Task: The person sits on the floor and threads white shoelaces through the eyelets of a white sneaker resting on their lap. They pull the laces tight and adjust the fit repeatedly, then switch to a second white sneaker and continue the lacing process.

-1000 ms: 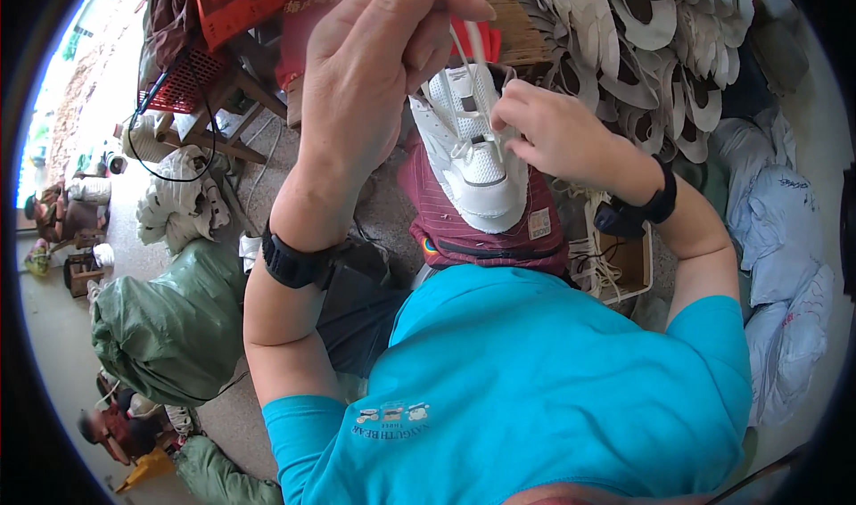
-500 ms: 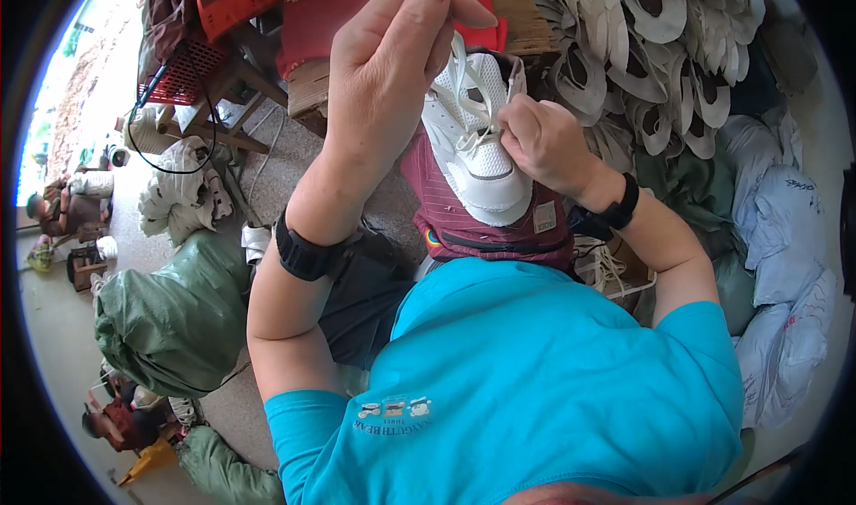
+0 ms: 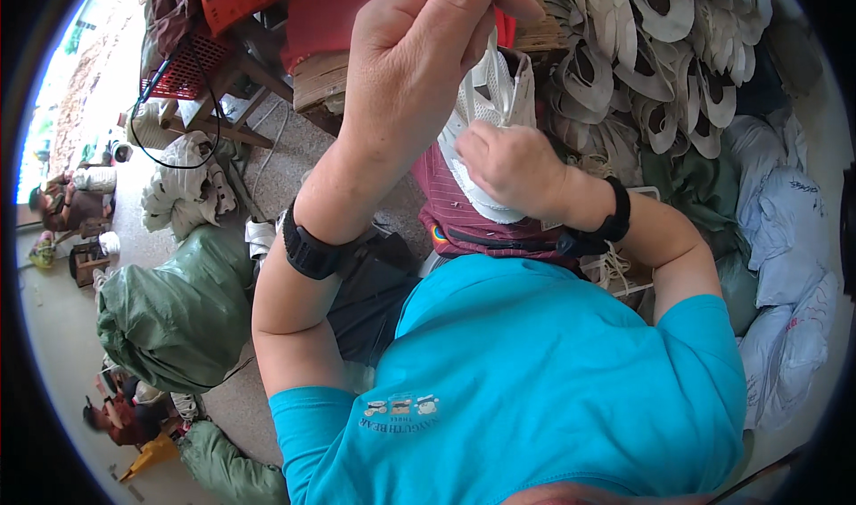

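A white mesh lace-up shoe (image 3: 492, 104) lies on the maroon striped cloth (image 3: 446, 206) over my lap, its toe toward me. Up at the top edge of the picture, my left hand (image 3: 428, 37) is closed in a pinch. A white shoelace (image 3: 489, 64) rises from the shoe toward those fingers; the fingertips are partly cut off. My right hand (image 3: 513, 168) is closed over the front of the shoe, fingers curled. Whatever it grips is hidden, and it covers much of the toe and the lower laces.
A wooden bench (image 3: 321, 82) with red bags stands ahead. Many white shoe uppers (image 3: 664, 68) are heaped at the far right. White sacks (image 3: 785, 229) line the right side. A green sack (image 3: 178, 309) sits on the left; other people are at work beyond it.
My left hand has moved slightly right and up, its fingertips reaching the picture's edge. My right hand has shifted left and down from the shoe's side to over its toe.
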Tool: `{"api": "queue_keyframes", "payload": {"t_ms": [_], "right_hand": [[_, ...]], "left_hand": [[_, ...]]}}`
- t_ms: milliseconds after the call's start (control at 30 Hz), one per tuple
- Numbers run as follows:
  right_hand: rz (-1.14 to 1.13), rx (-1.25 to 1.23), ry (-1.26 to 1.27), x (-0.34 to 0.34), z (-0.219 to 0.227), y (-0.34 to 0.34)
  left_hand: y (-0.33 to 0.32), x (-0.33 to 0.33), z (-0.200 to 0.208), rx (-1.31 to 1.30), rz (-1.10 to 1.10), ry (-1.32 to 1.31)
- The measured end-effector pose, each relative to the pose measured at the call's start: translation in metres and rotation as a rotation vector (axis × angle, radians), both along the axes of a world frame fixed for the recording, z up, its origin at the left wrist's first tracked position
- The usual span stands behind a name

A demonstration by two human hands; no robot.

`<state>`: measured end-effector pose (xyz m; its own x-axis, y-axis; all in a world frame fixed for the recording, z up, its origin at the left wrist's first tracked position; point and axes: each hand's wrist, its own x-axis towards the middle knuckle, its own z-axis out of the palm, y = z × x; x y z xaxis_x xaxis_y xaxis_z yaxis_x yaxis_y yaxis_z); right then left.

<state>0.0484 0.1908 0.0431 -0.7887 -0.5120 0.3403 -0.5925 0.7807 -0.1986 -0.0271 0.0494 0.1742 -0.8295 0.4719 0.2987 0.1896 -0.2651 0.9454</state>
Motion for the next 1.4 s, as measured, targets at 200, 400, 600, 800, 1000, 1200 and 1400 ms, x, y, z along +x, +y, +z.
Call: {"api": "queue_keyframes", "payload": {"t_ms": [200, 400, 600, 800, 1000, 1200, 1400], "right_hand": [[0.02, -0.036, 0.168, 0.015, -0.019, -0.005], [-0.215, -0.51, -0.071, 0.01, 0.0, -0.004], [0.178, -0.53, -0.088, -0.026, 0.019, 0.008], [0.276, -1.524, -0.756, -0.05, 0.073, 0.064], [0.147, -1.881, -0.808, -0.057, 0.06, 0.152], [-0.477, -2.04, -0.712, -0.038, 0.024, 0.245], [-0.858, -2.167, -0.388, 0.025, -0.006, 0.478]], "left_hand": [[-0.032, -0.006, 0.027, -0.145, 0.201, 0.798], [-0.026, 0.016, 0.037, 0.209, 0.012, 0.142], [-0.022, -0.015, 0.009, 0.408, 0.378, -0.166], [-0.181, -0.084, -0.086, 0.754, -0.133, -0.594], [-0.242, -0.083, -0.131, 0.659, 0.48, -0.745], [-0.313, -0.067, -0.206, 0.568, 0.503, -1.011], [-0.414, -0.059, -0.237, 0.897, 0.698, -1.043]]}}
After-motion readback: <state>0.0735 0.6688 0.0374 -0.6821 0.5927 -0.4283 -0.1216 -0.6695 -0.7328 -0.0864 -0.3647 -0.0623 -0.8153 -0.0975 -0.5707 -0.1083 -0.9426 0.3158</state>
